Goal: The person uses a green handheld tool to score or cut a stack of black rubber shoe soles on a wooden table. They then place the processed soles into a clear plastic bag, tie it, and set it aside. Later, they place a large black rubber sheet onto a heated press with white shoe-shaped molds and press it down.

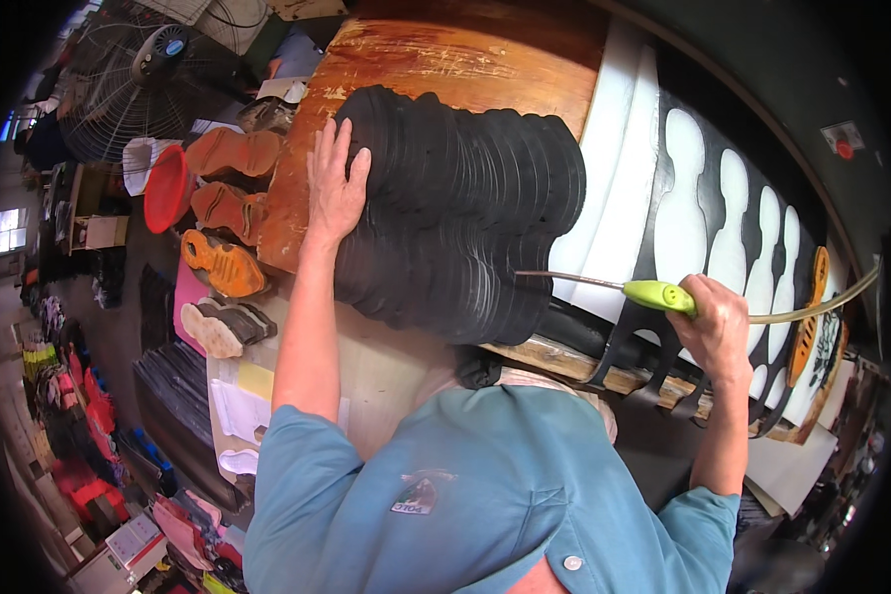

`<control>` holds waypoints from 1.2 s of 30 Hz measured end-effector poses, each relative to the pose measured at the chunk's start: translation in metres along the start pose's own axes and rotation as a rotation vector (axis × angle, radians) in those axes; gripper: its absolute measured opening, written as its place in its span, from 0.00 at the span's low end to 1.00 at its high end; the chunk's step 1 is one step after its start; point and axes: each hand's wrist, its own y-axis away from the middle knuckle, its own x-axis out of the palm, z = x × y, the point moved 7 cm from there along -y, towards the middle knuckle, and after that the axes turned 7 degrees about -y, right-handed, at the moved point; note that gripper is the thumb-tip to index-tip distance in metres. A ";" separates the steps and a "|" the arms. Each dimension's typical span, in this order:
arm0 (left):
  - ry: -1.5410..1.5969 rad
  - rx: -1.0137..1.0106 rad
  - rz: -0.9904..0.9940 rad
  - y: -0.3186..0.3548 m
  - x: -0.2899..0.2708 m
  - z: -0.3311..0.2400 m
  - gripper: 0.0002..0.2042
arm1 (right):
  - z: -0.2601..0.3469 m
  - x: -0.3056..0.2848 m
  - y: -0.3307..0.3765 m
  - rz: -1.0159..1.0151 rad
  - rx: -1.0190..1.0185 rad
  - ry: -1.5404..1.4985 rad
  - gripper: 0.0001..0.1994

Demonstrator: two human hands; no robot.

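Two rows of black shoe soles (455, 168), packed tightly on edge, stand across the wooden table in front of me. My left hand (339, 183) lies against the left end of the far row, fingers stretched and thumb apart. My right hand (713, 325) is wrapped round the green handle of a tool (653, 294) with a thin metal shaft. The shaft points left, its tip at the right part of the near row; whether it touches the soles I cannot tell. A yellowish hose (812, 312) runs from behind my right hand toward the right.
Brown and orange soles (226, 262) line the table's left edge, near a red round dish (166, 188). White sheets (614, 148) and white sole-shaped pieces (679, 198) lie to the right. Black strips (619, 342) hang over the wooden front edge. A large fan (148, 74) stands far left.
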 end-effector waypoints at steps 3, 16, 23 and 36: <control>0.003 -0.001 0.003 0.001 0.000 -0.001 0.34 | -0.014 -0.011 -0.003 -0.160 0.140 -0.002 0.11; 0.010 0.008 -0.010 0.001 0.001 0.001 0.32 | -0.031 -0.043 0.012 -0.333 0.246 0.129 0.12; 0.148 -0.010 0.009 0.001 -0.001 0.010 0.28 | -0.001 -0.013 0.006 -0.137 0.217 0.011 0.12; 0.372 -0.086 -0.004 0.004 -0.002 0.023 0.31 | 0.089 0.035 -0.118 -0.244 -0.037 -0.065 0.11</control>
